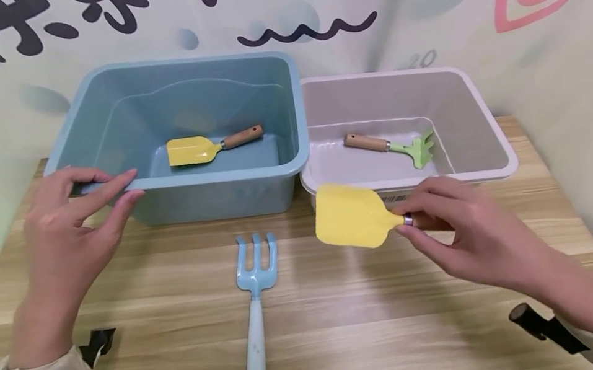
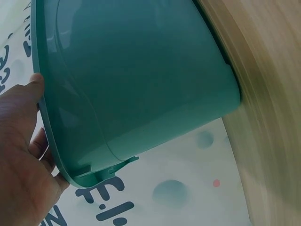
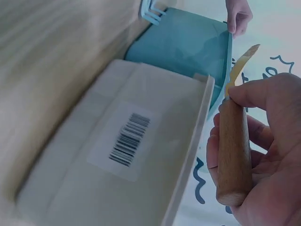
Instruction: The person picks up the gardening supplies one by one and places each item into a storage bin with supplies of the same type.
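My right hand (image 1: 466, 231) grips the wooden handle (image 3: 233, 155) of a yellow hand shovel (image 1: 351, 215). Its flat blade points left, above the table in front of the white bin. My left hand (image 1: 67, 221) pinches the front-left rim of a blue bin (image 1: 219, 198), thumb outside and fingers over the edge. Inside that bin lies another yellow shovel (image 1: 193, 150) with a wooden handle. A small green rake (image 1: 418, 149) rests in the white bin (image 1: 402, 93). On the table lies a light blue hand fork (image 1: 254, 290), tines toward the blue bin.
Both bins stand side by side at the back of the wooden table (image 1: 351, 340), against a printed cloth backdrop (image 1: 436, 4). The white bin's front carries a barcode label (image 3: 129, 141). Black straps (image 1: 546, 327) sit at both wrists.
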A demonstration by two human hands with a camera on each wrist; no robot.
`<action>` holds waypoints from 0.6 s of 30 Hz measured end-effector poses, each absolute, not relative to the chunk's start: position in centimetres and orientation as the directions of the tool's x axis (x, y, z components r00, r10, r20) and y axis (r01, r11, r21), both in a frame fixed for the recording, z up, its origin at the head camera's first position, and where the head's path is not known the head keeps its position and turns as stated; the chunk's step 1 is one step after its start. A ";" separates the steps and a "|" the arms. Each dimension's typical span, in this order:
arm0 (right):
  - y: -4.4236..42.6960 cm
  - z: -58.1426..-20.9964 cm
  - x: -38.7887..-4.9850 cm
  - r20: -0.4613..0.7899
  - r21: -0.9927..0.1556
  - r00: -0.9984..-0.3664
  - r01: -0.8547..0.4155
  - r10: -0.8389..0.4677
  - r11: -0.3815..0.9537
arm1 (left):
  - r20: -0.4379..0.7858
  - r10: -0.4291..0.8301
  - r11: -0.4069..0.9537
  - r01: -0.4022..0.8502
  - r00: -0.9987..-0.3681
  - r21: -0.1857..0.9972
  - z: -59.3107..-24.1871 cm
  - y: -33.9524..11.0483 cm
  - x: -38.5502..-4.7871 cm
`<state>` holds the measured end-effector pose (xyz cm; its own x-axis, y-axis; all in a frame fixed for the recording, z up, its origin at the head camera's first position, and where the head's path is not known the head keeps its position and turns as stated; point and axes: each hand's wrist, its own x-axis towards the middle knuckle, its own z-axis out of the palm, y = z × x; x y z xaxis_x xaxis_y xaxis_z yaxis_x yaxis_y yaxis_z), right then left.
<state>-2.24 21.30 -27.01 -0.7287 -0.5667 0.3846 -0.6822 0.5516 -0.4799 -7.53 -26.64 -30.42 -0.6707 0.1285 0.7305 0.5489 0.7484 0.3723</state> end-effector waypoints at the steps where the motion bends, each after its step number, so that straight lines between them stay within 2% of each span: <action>1: 21.3 -26.8 -2.6 0.401 -0.474 -0.720 -0.692 -0.567 0.544 | 0.731 0.125 0.746 0.550 -0.670 0.376 -30.4 -26.6 -7.5; 8: 21.4 -25.5 -4.6 0.408 -0.438 -0.733 -0.680 -0.544 0.588 | 0.739 0.097 0.729 0.554 -0.666 0.403 -30.7 -26.6 -7.8; 13: 21.0 -25.0 -6.1 0.456 -0.422 -0.698 -0.715 -0.552 0.557 | 0.732 0.098 0.736 0.544 -0.675 0.403 -30.7 -26.8 -7.6; 18: 20.8 -24.2 -7.7 0.457 -0.377 -0.703 -0.707 -0.544 0.598 | 0.745 0.099 0.736 0.552 -0.660 0.391 -30.7 -26.6 -7.7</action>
